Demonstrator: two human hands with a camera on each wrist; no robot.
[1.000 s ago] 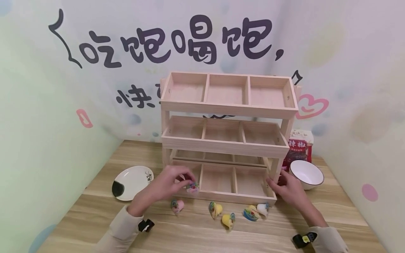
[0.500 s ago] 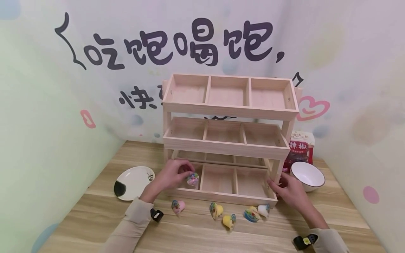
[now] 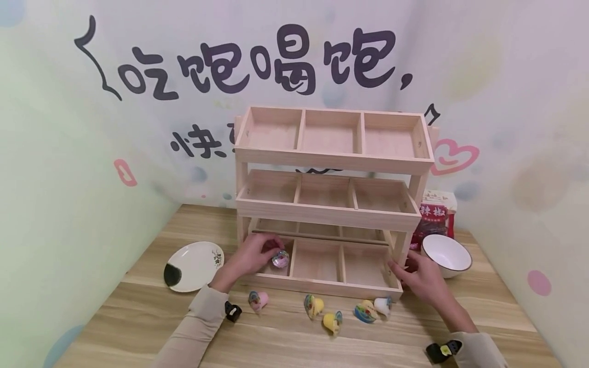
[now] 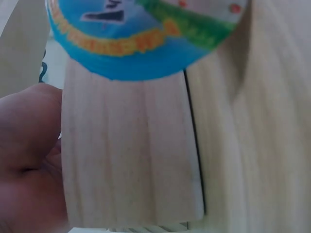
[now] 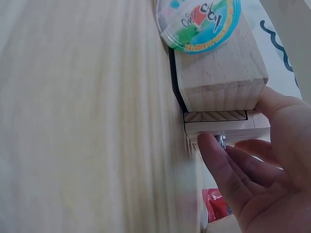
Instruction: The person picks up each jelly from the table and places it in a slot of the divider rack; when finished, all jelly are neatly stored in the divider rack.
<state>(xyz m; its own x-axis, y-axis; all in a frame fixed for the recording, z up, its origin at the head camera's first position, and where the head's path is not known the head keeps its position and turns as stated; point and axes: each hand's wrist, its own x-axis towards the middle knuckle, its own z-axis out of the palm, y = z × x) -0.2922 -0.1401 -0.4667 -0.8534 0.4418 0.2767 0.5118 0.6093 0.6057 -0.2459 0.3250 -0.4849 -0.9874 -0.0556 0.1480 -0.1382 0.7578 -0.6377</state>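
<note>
At the bottom tier of a three-tier wooden rack (image 3: 329, 217), my left hand (image 3: 252, 252) reaches into the left compartment. Its fingertips pinch a small jelly cup (image 3: 280, 258) with a shiny printed lid. In the left wrist view the cup is hidden behind the wooden tray front (image 4: 131, 150). My right hand (image 3: 421, 273) holds the rack's lower right end, with thumb on the tray end and fingers by the post; the right wrist view shows its fingers (image 5: 228, 174) near a metal bolt. A pink jelly cup (image 3: 258, 300) and several yellow and white ones (image 3: 332, 322) lie before the rack.
A white oval plate (image 3: 193, 266) lies to the left of the rack. On the right stand a white bowl (image 3: 446, 255) and a red bag (image 3: 432, 217) with printed characters. The patterned wall rises close behind the rack.
My left hand has shifted slightly, and the jelly cup in its fingertips has moved a little up, farther into the left compartment. My right hand stays at the rack's end.
</note>
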